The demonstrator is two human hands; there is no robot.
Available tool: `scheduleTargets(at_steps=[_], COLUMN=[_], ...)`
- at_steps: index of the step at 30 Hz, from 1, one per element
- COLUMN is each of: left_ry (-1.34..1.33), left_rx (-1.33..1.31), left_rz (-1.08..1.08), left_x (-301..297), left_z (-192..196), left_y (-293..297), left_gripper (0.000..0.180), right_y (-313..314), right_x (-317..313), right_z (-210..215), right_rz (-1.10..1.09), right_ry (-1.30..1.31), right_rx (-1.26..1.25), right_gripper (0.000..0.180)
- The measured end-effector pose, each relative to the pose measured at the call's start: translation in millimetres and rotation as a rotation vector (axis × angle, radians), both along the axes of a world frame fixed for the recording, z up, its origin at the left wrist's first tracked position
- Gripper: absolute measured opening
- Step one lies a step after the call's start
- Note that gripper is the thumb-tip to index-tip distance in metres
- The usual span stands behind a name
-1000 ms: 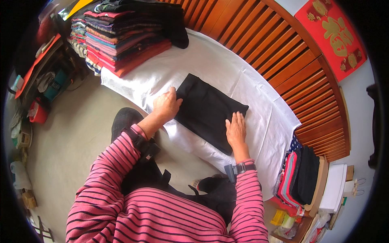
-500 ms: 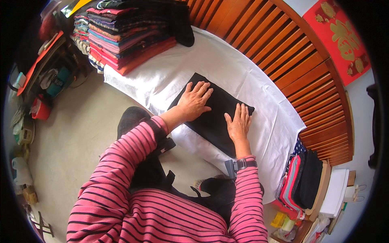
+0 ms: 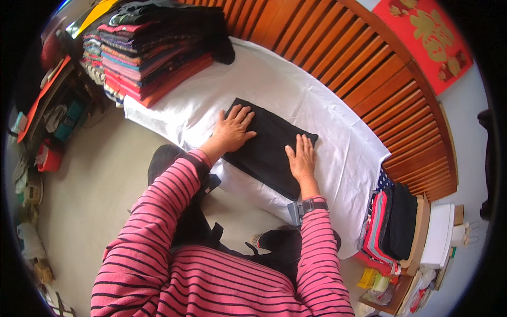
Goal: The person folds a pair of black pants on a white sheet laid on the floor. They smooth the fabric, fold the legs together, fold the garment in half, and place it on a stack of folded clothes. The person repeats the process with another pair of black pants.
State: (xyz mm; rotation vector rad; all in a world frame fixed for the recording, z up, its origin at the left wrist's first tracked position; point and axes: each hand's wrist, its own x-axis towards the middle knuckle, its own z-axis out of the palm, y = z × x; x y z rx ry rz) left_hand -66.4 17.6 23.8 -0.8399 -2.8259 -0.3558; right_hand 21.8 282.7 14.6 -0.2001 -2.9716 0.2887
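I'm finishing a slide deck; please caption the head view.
Left hand and right hand rest on black cloth over a white sheet, a tall stack of folded clothes beyond.

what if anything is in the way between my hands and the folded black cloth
Nothing visible: your left hand and right hand both lie on the folded black cloth. The tall stack of folded fabrics sits apart, toward the upper left of the white sheet.
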Motion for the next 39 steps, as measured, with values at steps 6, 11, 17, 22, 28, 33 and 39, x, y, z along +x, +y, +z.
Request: scheduleTargets(at_steps=[6, 11, 17, 22, 28, 33, 39], left_ry=[0.221, 0.023, -0.058, -0.124, -0.214, -0.173, -0.074], left_rx=[-0.057, -0.071, -0.09, -0.141, -0.307, -0.146, 0.053], left_rz=[-0.06, -0.044, -0.041, -0.031, 0.008, 0.021, 0.062], left_x=[6.3, -3.0, -8.9, -7.4, 24.7, 43.0, 36.6], left_z=[9.8, 17.2, 13.0, 26.5, 32.3, 20.5, 8.3], left_y=[2.8, 1.0, 1.6, 4.0, -1.3, -17.1, -30.6], left_gripper=[0.063, 0.073, 0.075, 0.075, 0.071, 0.07, 0.064], right_y=[-7.8, 6.3, 14.5, 2.8, -19.4, -40.2, -33.2], right_x=[6.8, -6.4, -5.2, -3.2, 33.4, 71.4, 74.8], right_z=[25.8, 25.6, 14.3, 25.5, 28.8, 12.5, 2.3], right_rz=[-0.006, -0.102, -0.087, -0.145, -0.11, -0.129, -0.095], right_ry=[-0.043, -0.17, -0.141, -0.213, -0.211, -0.055, 0.133], right_rx=[0.068, -0.104, -0.148, -0.139, -0.092, -0.142, -0.155], right_gripper=[0.077, 0.103, 0.111, 0.098, 0.086, 0.089, 0.072])
